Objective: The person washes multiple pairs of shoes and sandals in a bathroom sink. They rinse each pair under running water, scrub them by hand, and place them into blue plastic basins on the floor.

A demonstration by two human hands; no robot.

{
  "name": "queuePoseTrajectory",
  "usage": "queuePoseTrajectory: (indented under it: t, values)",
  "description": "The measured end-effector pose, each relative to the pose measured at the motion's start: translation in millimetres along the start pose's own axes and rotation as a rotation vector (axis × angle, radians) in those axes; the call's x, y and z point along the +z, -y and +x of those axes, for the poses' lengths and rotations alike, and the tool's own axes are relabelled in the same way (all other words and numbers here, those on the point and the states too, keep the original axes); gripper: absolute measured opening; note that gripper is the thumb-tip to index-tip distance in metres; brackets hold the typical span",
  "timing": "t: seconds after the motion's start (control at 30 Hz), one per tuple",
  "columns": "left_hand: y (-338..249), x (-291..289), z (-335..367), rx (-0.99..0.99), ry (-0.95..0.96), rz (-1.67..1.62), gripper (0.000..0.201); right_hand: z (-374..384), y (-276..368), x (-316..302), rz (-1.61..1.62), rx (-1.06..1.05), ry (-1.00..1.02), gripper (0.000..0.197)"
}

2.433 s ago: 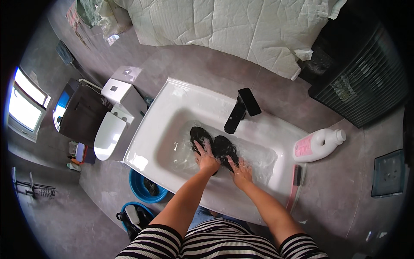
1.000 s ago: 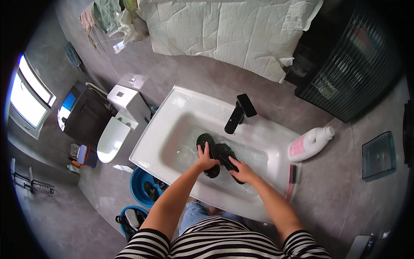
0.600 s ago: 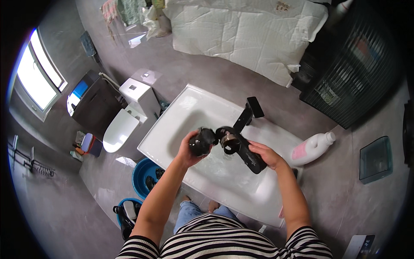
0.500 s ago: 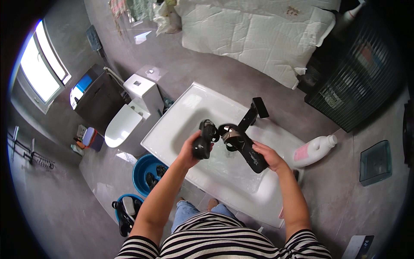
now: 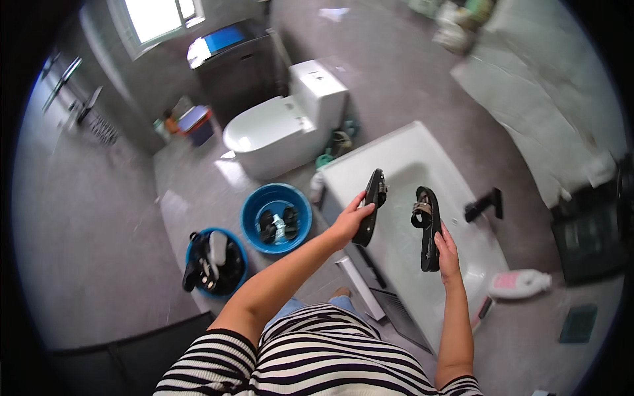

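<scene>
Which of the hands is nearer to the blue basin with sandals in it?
Left. The left hand, gripping a black sandal, hangs just right of the blue basin. The right hand, holding the other sandal, is farther, over the white sink.

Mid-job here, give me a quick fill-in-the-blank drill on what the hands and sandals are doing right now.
1. Each hand holds one black ____.
2. The left hand holds its sandal above the rim of the white ____.
3. The blue basin beside the toilet holds a pair of dark ____.
4. The pink-labelled bottle lies on its ____.

Missing words: sandal; sink; sandals; side
</scene>
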State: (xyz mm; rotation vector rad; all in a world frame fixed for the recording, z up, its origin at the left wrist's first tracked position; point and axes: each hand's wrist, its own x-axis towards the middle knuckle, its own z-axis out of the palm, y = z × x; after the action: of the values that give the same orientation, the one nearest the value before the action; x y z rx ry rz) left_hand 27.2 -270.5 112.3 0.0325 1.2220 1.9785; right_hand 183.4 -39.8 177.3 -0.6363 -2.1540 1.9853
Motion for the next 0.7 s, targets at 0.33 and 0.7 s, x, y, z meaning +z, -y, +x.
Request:
queuePoseTrajectory:
  t: [0.33, 0.7]
  values:
    - [-0.2, -289.8, -152.1, 0.288, -0.602, -0.103, 0.068, 48.5, -47.5, 368.1, 0.188, 0.333, 0.631, 0.055]
    - [190.6, -598.2, -277.5, 0.101, -1.396, -0.222, 0.078, 12.7, -291.2, 738.0, -0.171, 0.714, 1.093, 0.070]
